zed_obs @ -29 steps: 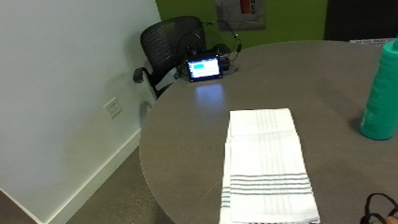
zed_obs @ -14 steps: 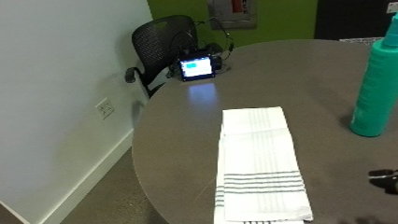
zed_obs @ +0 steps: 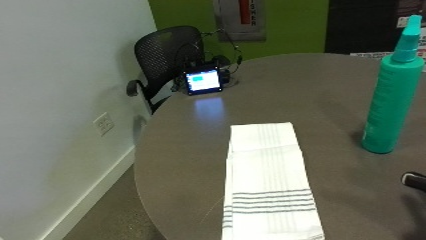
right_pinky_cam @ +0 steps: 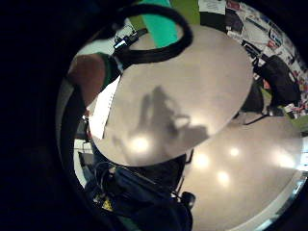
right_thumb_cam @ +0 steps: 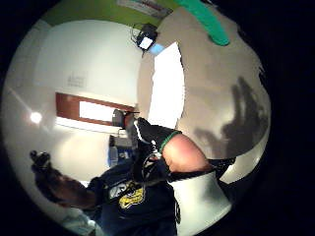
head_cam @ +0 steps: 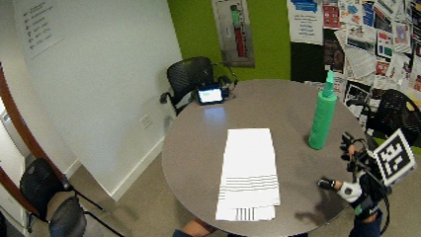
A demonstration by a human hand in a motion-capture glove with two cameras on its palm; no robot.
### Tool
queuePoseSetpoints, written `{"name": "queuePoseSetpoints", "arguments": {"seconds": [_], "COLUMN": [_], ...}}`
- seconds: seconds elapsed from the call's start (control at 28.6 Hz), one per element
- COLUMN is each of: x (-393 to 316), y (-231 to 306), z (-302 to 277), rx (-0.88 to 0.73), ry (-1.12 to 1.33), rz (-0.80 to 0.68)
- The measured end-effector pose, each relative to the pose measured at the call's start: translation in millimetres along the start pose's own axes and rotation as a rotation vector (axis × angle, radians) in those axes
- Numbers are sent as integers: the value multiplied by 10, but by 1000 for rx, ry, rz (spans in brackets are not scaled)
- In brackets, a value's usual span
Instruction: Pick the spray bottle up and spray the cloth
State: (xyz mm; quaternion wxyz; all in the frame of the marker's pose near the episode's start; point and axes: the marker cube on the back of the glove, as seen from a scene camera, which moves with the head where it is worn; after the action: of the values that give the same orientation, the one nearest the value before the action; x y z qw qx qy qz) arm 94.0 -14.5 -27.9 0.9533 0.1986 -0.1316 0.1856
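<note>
Teal plastic, the spray bottle [zed_obs: 393, 95] stands upright on the round grey counter [zed_obs: 313, 90], well to one side of the white striped cloth [zed_obs: 269, 185], which lies flat along the counter's middle and runs to its near edge. The gloved right hand [head_cam: 352, 170] hovers above the counter's edge near the bottle, fingers spread and relaxed, holding nothing. A small lit screen [zed_obs: 203, 81] sits at the far rim, a black mesh chair [zed_obs: 166, 52] behind it.

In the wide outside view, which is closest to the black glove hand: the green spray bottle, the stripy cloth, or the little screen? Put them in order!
From the gloved right hand at the table's near edge:
1. Spray bottle, standing upright just beyond the hand.
2. Cloth, lying flat mid-table, to the side.
3. Small screen, at the far edge by the black chair.
</note>
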Motion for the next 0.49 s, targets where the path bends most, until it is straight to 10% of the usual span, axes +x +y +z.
{"name": "queuePoseSetpoints", "arguments": {"seconds": [0.49], "x": [-240], "y": [-1108], "z": [447], "rx": [-8], "ry": [-445], "rz": [7]}}
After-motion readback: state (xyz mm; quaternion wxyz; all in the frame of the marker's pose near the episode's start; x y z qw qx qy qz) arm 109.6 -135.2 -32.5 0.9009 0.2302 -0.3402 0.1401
